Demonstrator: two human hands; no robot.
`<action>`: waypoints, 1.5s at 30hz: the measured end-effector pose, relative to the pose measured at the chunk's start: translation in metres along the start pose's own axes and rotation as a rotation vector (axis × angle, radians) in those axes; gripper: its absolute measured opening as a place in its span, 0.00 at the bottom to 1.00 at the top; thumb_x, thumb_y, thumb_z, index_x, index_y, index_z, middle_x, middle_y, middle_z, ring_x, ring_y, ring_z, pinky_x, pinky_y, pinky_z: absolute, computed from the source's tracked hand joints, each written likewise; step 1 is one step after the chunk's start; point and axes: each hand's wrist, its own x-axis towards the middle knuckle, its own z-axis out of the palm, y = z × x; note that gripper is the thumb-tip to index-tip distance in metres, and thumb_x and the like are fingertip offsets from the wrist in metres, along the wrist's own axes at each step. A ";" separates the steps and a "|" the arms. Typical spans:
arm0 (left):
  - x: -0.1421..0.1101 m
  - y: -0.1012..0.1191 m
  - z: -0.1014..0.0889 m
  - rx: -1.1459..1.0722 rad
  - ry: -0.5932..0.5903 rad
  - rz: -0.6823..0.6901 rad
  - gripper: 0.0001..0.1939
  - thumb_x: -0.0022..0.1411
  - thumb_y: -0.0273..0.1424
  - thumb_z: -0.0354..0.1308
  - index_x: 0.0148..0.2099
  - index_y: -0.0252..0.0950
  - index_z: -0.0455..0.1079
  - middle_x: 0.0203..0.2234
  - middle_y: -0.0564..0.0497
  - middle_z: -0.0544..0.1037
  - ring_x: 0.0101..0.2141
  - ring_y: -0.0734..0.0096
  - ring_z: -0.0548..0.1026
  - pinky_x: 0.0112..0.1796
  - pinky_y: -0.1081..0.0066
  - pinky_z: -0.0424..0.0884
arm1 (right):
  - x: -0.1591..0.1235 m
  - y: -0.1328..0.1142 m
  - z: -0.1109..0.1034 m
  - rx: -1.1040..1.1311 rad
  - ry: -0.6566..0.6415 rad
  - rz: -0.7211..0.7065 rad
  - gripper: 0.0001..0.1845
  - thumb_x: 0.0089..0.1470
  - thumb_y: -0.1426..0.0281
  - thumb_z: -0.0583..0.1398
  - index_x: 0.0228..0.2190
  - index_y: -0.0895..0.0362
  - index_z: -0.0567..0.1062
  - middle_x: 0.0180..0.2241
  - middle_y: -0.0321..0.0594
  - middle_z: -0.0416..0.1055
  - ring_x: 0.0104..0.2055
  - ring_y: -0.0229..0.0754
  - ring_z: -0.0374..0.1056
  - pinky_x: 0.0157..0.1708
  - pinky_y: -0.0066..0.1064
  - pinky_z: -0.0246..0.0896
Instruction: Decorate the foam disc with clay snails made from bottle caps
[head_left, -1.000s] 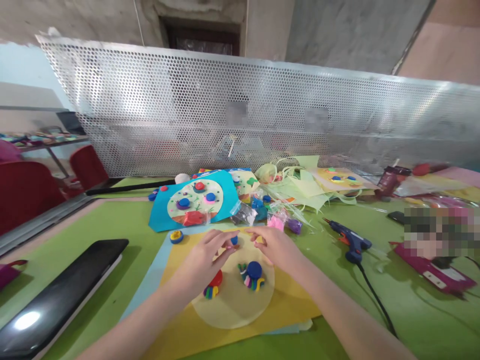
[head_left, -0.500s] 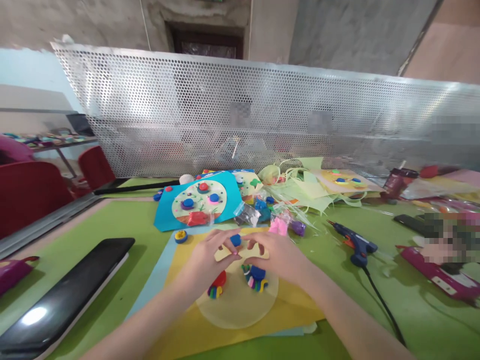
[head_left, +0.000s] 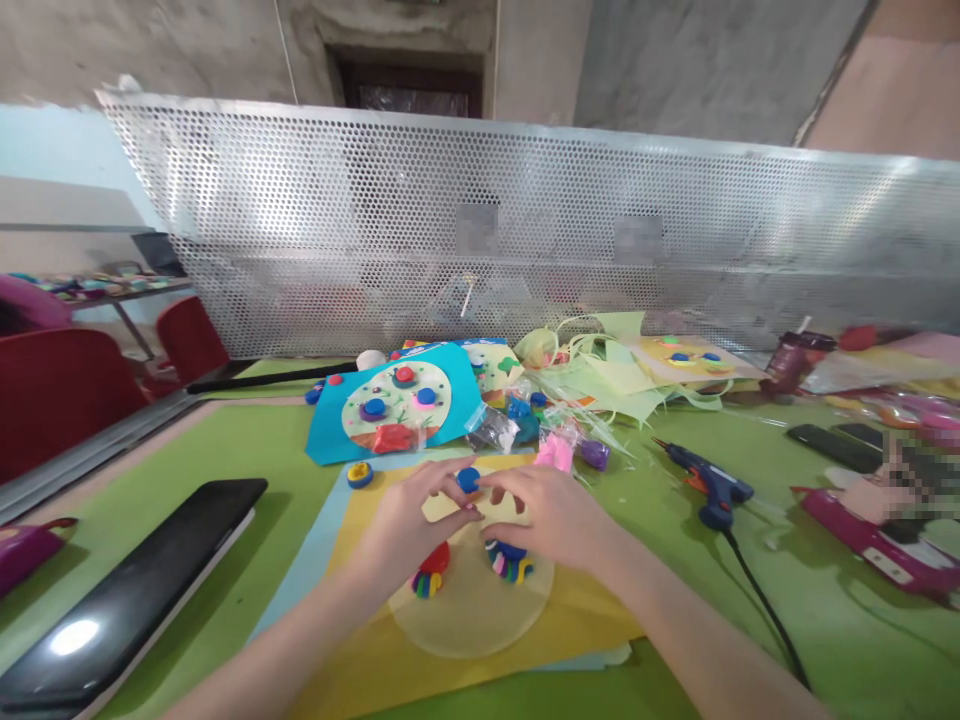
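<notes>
Top cap: the blue cap sits on the upper part of the pale disc, straight ahead of the person and in the gap between the two hands
Long axis: none to speak of – the cap looks round and shows its flat blue face
Left hand: the left hand comes in from the cap's left, fingers curled, thumb reaching rightward just below it; whether a small bit is pinched at the tips I cannot tell
Right hand: the right hand comes from the other side, thumb and forefinger wide apart, nothing seen between them; the forefinger's tip is at the cap's right edge, touching or merely in front – cannot tell
Nearer hand: hardly any difference, both sets of fingertips flank the cap closely
Red cap: the red cap lies nearer the person and left of the top one, partly hidden by the left hand, with striped rolls fanned at its near edge
Right cap: another blue one lies below the right thumb, partly covered, its own rolls also on the near side
Base: the disc lies flat on a yellow sheet
</notes>
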 end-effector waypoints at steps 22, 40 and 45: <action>0.000 0.003 0.006 -0.304 -0.149 -0.134 0.25 0.58 0.38 0.53 0.57 0.36 0.62 0.35 0.48 0.81 0.39 0.63 0.78 0.41 0.67 0.72 | -0.005 0.003 -0.014 0.244 -0.108 0.174 0.31 0.42 0.52 0.63 0.46 0.52 0.67 0.36 0.36 0.69 0.28 0.36 0.61 0.25 0.26 0.54; -0.022 0.026 0.009 0.372 -0.160 0.539 0.35 0.66 0.39 0.44 0.67 0.41 0.29 0.35 0.47 0.77 0.35 0.61 0.75 0.35 0.64 0.73 | -0.002 -0.012 0.003 0.163 0.005 -0.013 0.21 0.45 0.62 0.61 0.43 0.53 0.71 0.45 0.39 0.71 0.45 0.45 0.68 0.43 0.33 0.61; -0.016 0.028 0.007 0.439 -0.081 0.599 0.30 0.67 0.39 0.41 0.66 0.38 0.35 0.33 0.48 0.78 0.36 0.60 0.75 0.39 0.61 0.71 | -0.001 -0.011 -0.003 0.097 0.014 -0.022 0.13 0.46 0.65 0.59 0.37 0.55 0.71 0.41 0.41 0.71 0.42 0.43 0.68 0.40 0.32 0.62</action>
